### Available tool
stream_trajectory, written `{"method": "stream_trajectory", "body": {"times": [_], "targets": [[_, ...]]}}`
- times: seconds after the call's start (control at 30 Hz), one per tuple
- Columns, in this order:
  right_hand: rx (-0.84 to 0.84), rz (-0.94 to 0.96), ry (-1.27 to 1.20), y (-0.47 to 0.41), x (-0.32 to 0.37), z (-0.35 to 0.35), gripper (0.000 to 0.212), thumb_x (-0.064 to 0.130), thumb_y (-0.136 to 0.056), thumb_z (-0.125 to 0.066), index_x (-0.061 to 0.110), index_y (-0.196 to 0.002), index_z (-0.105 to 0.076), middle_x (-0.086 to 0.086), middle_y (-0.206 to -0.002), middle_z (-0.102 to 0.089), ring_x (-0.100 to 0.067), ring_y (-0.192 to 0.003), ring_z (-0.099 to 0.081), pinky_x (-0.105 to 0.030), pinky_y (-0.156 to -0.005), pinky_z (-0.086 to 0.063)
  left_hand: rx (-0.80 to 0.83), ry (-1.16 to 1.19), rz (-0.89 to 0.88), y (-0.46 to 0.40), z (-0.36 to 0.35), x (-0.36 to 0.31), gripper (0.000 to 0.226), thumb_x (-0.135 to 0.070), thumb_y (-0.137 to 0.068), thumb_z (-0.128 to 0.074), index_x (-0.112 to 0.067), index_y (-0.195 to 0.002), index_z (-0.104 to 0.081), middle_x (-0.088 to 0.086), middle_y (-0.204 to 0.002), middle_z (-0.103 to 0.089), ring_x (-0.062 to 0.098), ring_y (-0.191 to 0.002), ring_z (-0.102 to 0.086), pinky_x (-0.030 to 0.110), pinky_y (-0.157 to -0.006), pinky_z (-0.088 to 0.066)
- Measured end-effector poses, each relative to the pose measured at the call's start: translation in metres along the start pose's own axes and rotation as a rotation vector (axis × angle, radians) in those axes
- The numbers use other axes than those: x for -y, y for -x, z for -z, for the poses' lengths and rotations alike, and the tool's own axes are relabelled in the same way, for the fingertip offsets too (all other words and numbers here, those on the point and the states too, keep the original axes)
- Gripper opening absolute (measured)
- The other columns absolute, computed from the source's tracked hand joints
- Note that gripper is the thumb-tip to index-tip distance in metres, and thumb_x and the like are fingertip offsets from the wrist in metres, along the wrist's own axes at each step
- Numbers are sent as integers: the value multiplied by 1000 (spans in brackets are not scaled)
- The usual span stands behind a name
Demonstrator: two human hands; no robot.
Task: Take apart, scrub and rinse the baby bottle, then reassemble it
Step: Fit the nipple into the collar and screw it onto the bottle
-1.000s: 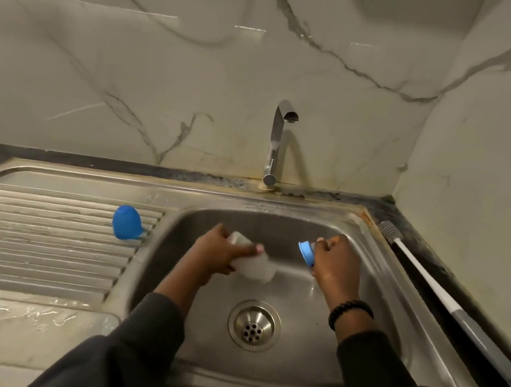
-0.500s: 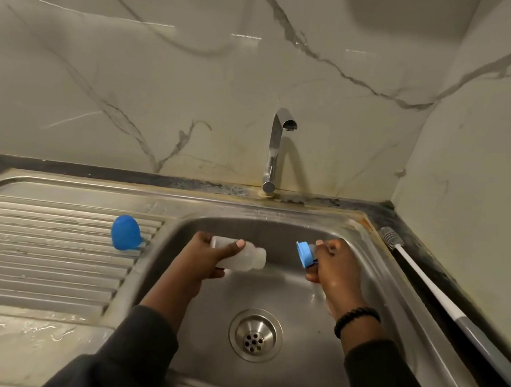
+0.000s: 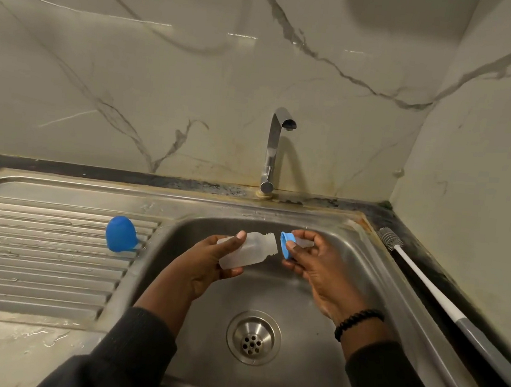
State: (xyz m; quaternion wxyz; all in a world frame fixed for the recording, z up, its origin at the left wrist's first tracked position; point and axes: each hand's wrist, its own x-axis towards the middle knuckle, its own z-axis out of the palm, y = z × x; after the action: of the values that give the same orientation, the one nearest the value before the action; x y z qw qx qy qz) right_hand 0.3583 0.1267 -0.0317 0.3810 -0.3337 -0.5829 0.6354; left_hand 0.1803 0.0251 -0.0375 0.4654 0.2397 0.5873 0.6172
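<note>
Collar and teat met the bottle neck over the sink.

The left hand (image 3: 209, 262) gripped the clear bottle (image 3: 246, 249) on its side above the basin, fingers wrapped round the body and the threaded neck pointing to 3 o'clock. The right hand (image 3: 313, 262) pinched the blue collar (image 3: 286, 244), its teat (image 3: 304, 242) pointing away from the bottle, just beside the neck and tilted against it. It looked like the reassembly step: the collar probably needed squaring to the neck before any turn, or the thread might cross. Turning the collar while the bottle stayed fixed would likely seat it best. The blue cap (image 3: 119, 233) lay on the drainer at 9 o'clock of the bottle; the brush (image 3: 416, 268) rested on the table at 3 o'clock. The tap (image 3: 273, 151) showed no water.
</note>
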Motion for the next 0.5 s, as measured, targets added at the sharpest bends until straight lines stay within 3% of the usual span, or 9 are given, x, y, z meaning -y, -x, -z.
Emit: {"method": "stream_trajectory", "body": {"times": [0.13, 0.3, 0.5], "targets": [[9, 55, 57, 1, 1, -1, 28, 13, -87, -71, 27, -108, -61, -11, -113, -65, -23, -99, -68, -30, -79, -59, 13, -7, -6, 0, -1, 0, 48, -37, -84, -73, -12, -121, -56, 14, -125, -54, 28, -108, -60, 32, -75, -61], [51, 76, 101, 4, 5, -2, 31, 11, -85, -72, 26, -110, -64, -11, -111, -65, -21, -97, -68, -22, -74, -57, 36, -36, -11, -1, -2, 0, 51, -38, -84, -72, -12, -124, -54, 13, -126, -53, 29, -111, -58, 33, -80, -61], [112, 73, 104, 5, 4, -3, 32, 7, -85, -71, 28, -108, -67, -10, -119, -63, -23, -104, -66, -34, -87, -58, 65, -66, -31, -1, -1, 0, 50, -40, -83, -73, -14, -123, -55, 12, -125, -54, 28, -111, -59, 33, -80, -60]]}}
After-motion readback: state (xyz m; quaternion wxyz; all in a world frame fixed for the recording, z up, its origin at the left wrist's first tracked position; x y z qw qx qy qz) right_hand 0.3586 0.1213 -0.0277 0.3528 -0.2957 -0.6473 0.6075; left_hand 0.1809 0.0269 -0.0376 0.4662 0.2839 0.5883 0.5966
